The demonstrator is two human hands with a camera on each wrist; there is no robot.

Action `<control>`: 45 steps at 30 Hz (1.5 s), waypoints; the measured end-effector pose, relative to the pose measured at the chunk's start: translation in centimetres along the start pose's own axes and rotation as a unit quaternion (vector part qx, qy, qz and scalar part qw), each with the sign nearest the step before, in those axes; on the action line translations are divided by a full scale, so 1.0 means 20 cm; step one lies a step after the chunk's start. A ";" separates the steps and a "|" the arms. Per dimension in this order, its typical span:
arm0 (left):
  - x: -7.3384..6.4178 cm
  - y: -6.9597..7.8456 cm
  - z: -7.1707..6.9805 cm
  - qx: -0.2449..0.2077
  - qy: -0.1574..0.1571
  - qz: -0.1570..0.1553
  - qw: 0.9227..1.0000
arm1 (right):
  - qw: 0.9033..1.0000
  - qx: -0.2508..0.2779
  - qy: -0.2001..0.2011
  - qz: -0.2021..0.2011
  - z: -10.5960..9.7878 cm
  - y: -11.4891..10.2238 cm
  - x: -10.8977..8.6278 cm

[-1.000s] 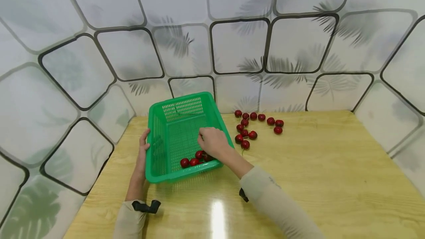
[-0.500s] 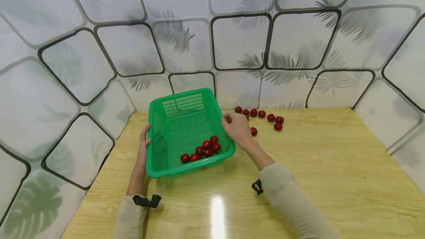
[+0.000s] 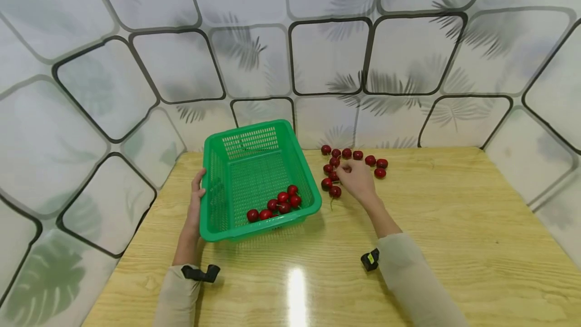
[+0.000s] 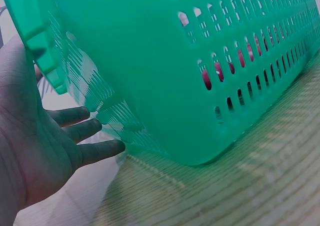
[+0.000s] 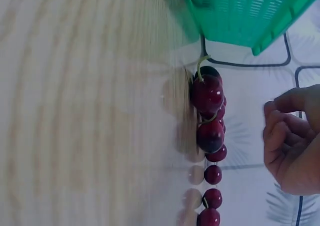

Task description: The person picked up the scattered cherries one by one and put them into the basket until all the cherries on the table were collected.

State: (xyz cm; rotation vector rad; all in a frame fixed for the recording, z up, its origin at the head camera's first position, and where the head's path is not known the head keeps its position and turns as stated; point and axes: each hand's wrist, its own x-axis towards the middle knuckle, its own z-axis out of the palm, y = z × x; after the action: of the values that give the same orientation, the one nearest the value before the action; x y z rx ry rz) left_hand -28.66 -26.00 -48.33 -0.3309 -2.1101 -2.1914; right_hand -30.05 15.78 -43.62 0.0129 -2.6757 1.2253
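My left hand (image 3: 194,203) is at the left side of a green plastic basket (image 3: 260,228). In the left wrist view, straight fingers (image 4: 102,152) lie against the slotted end wall, below the rim; the thumb is mostly hidden. Several dark red cherries (image 3: 283,208) lie along the basket's near side. My right hand (image 3: 357,180) is over the loose cherries (image 3: 335,192) right of the basket. In the right wrist view, its fingers are curled with thumb and forefinger tips close together, and no cherry shows between them. Part of the cherry group is hidden behind this hand.
More cherries (image 3: 382,164) form a line along the back of the wooden table (image 3: 454,226). A patterned curtain (image 3: 327,59) hangs right behind the table and at both sides. Black straps with small devices (image 3: 369,260) sit on both wrists.
My right hand has come out of the basket and moved right, over the loose cherries. More cherries in the basket are now uncovered. The left hand has stayed at the basket's side.
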 end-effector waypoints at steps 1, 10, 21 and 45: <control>0.00 0.00 0.00 0.000 0.000 0.003 1.000 | 1.000 -0.015 -0.018 0.009 -0.01 0.01 -0.01; 0.01 0.01 0.00 -0.005 -0.003 0.010 1.000 | 0.974 -0.130 -0.180 0.036 0.01 -0.01 -0.15; -0.01 0.01 0.01 -0.006 -0.002 0.007 1.000 | 0.963 -0.202 -0.176 0.035 0.09 -0.05 -0.16; -0.02 0.03 0.01 -0.016 -0.006 0.006 1.000 | 0.971 -0.160 -0.173 0.031 0.02 0.00 -0.18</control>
State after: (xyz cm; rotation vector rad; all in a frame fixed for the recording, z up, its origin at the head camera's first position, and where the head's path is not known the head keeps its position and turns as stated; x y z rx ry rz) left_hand -28.22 -25.88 -47.89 -0.3595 -2.0763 -2.2242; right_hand -26.54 15.10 -44.51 0.1042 -3.1711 0.8552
